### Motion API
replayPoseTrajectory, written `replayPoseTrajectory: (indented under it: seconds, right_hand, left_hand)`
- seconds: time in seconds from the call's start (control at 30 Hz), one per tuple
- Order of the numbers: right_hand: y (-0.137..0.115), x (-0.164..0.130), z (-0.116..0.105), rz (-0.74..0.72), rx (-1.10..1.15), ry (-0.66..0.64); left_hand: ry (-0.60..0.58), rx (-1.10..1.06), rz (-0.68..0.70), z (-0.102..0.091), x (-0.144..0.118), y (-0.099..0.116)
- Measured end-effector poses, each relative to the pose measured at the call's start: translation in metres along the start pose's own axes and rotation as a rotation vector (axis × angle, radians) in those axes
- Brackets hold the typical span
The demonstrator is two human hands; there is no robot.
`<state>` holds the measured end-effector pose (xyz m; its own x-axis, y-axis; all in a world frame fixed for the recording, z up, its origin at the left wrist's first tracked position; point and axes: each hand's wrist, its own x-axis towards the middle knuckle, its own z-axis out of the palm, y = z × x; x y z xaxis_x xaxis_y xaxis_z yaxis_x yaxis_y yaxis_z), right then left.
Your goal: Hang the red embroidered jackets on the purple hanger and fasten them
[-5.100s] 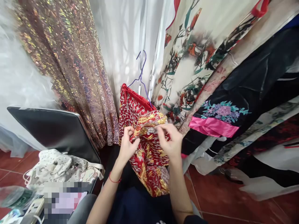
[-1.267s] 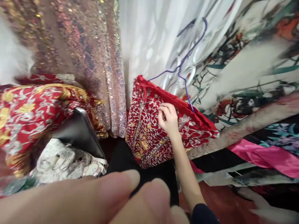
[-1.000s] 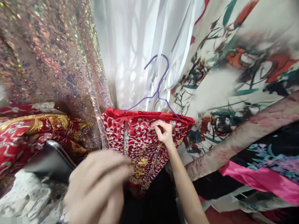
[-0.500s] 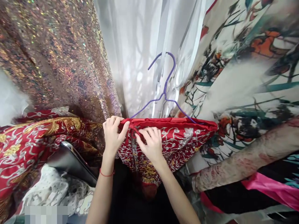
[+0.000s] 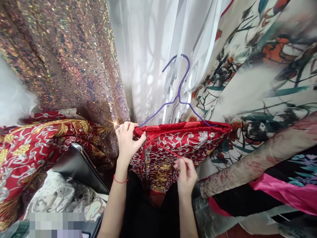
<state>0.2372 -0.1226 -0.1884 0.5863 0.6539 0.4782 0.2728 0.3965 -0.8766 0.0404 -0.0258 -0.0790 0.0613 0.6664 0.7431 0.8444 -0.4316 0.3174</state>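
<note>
A red skirt-like garment (image 5: 168, 155) with silver and gold embroidery hangs in front of me on a purple hanger (image 5: 178, 94). The hanger's lower part is hidden inside the waistband. My left hand (image 5: 128, 140) grips the waistband's left end, fingers behind and thumb in front. Close to that thumb, a red drawstring (image 5: 165, 147) forms a small loop at the waistband. Pinched in my right hand (image 5: 187, 173) is the string's other stretch, drawn taut down to the right across the embroidery.
Sequined fabric (image 5: 74, 66) hangs at the left, white sheer cloth (image 5: 146, 66) behind the hanger, and floral-printed cloth (image 5: 237, 92) at the right. A red embroidered garment (image 5: 32, 152) and a dark, shiny flat object (image 5: 81, 168) lie at left. A fabric roll (image 5: 260, 155) slants at right.
My right hand has moved down and right from the waistband, drawing the red string out straight. My left hand still grips the waistband's left end. The view has shifted slightly.
</note>
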Motion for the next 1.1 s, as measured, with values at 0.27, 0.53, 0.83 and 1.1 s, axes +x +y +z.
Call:
replayPoseTrajectory:
  seconds: [0.27,0.53,0.83,1.1]
  right_hand:
    - [0.04,-0.009,-0.025,0.201,-0.135,0.16]
    - [-0.065,-0.005,0.049,0.027,0.002,-0.339]
    - [-0.082,-0.003,0.073,0.498,0.814,-0.626]
    - [-0.039,0.002,0.011,0.346,0.342,0.007]
  left_hand:
    - [-0.051,-0.085,0.053,-0.006,-0.006,-0.005]
    - [-0.258,-0.124,0.104,-0.038,-0.016,-0.003]
    - [-0.329,-0.116,0.104,-0.046,-0.022,-0.007]
    - [-0.298,-0.146,0.101,-0.043,-0.018,-0.01]
